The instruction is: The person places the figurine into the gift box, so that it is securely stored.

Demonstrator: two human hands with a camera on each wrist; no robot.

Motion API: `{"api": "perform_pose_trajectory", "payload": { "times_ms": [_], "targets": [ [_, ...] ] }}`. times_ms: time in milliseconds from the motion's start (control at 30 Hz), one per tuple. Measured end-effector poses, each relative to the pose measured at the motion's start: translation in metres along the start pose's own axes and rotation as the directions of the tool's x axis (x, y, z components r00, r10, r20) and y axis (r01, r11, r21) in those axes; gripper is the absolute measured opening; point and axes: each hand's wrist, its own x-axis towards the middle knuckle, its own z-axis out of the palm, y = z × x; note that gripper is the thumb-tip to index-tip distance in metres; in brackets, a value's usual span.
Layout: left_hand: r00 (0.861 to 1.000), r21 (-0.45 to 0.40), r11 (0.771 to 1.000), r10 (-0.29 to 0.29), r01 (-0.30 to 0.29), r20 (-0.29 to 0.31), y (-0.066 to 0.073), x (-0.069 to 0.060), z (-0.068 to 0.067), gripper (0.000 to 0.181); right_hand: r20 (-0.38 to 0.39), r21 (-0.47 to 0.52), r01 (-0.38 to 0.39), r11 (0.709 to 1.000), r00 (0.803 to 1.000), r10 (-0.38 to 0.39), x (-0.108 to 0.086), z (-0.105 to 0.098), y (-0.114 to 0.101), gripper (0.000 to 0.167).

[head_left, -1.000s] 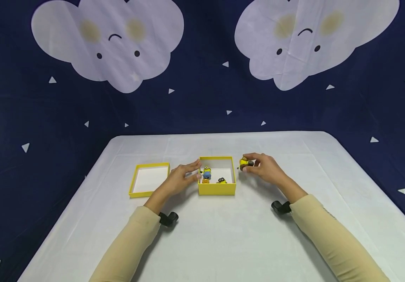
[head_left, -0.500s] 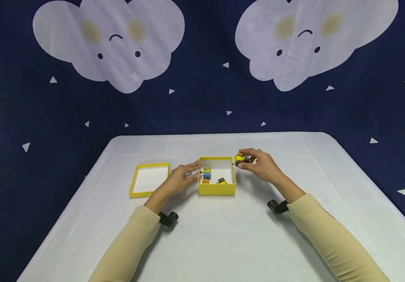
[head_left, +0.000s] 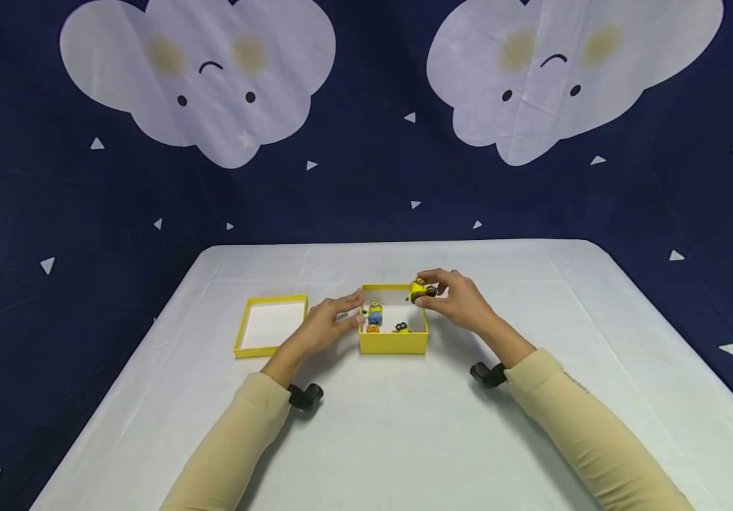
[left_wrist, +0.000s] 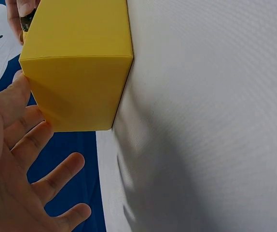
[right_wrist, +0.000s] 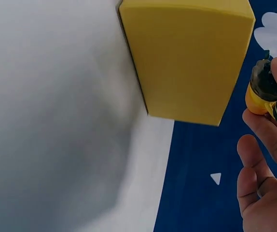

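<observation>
A yellow box (head_left: pixel 393 343) with a white inside stands open-topped in the middle of the table. My left hand (head_left: pixel 324 326) touches its left wall with fairly straight, spread fingers. Between thumb and fingers, my right hand (head_left: pixel 465 301) pinches a yellow minion figure (head_left: pixel 416 289) just above the box's right rim. The right wrist view shows this figure (right_wrist: pixel 256 99) with dark parts, partly covered by the thumb. Inside the box are a minion figure in blue (head_left: pixel 375 314), a small orange piece (head_left: pixel 372 328) and a goggled minion figure (head_left: pixel 401 327), half hidden by the front wall.
A shallow yellow-rimmed lid (head_left: pixel 250 352), white inside, lies to the left of the box. White cloth covers the table (head_left: pixel 398 440). Behind it hangs a dark blue curtain (head_left: pixel 366 206) with clouds and small triangles.
My right hand has carried the minion figure leftward, from beside the box to over its right rim. The left hand and the box have stayed in place.
</observation>
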Motion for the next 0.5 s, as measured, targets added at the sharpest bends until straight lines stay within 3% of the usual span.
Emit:
{"api": "perform_pose_trajectory", "payload": {
  "times_ms": [500],
  "targets": [
    [1.0,-0.007,1.0,-0.012,0.012,0.009,0.002,-0.001,-0.001,0.051,0.044,-0.063,-0.03,0.998,0.998,0.033,0.012,0.018,-0.009,0.052]
  ]
}}
